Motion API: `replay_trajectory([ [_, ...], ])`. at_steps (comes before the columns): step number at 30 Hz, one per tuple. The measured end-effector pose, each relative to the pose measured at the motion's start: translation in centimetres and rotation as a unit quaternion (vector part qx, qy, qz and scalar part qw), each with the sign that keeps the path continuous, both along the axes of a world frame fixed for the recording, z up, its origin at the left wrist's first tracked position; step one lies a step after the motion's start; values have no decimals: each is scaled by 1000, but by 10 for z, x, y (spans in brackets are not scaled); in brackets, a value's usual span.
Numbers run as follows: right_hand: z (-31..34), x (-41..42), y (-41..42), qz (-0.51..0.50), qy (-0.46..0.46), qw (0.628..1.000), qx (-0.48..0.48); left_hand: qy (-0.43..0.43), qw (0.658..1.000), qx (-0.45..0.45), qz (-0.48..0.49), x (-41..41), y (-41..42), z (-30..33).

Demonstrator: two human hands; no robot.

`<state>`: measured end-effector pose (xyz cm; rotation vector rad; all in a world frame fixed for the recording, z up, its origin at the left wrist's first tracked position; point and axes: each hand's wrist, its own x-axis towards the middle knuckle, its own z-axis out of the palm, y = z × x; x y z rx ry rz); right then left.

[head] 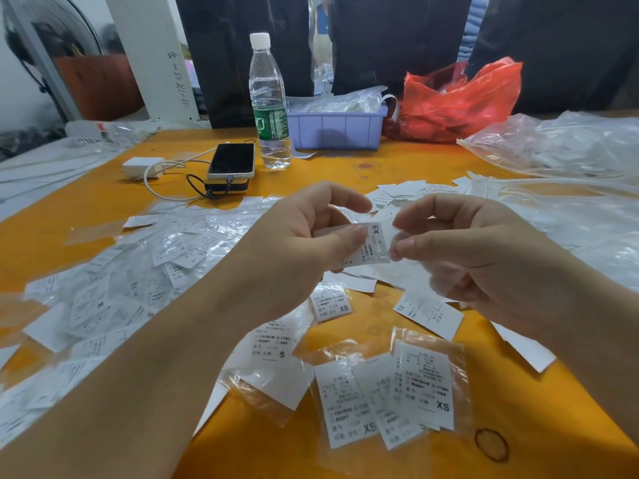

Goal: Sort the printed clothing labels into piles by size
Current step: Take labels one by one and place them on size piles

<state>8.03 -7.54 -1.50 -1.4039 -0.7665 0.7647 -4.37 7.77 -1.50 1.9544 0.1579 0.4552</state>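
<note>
Above the middle of the orange table (397,164), my left hand (297,243) pinches a white label marked XS (371,245) between thumb and fingers. My right hand (466,243) pinches the label's right edge, where a clear sleeve shows. Below them lies a small group of bagged XS labels (387,399). One S label (273,347) lies under my left forearm, one XL label (428,312) under my right hand, and another XS label (332,302) between them. A big loose heap of labels (131,288) covers the left side.
At the back stand a water bottle (269,102), a phone (231,160) on a power bank with a white charger (141,167), a purple bin (337,127) and a red plastic bag (460,102). Clear plastic bags (560,146) pile at the right. A rubber band (491,444) lies front right.
</note>
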Motion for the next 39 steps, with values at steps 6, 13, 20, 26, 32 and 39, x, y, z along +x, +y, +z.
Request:
replay_trajectory([
  [6, 0, 0, 1, 9, 0, 1000, 7, 15, 999, -15, -32, 0, 1, -1],
  [13, 0, -1, 0, 14, -6, 1000, -4, 31, 998, -14, -52, -1, 4, -1],
  [20, 0, -2, -1, 38, -20, 999, 5, 48, 996, -32, -73, -1, 4, -2],
  [26, -3, 0, -1, 41, -22, 999, 6, 46, 996, -35, -63, 1, 2, -5],
  [32, -3, -1, 1, 43, -26, 999, 2, 40, 998, -16, -43, 2, -1, -7],
  [39, -6, -4, 2, 26, -36, 999, -5, 44, 999, -5, -6, 3, -2, -8],
])
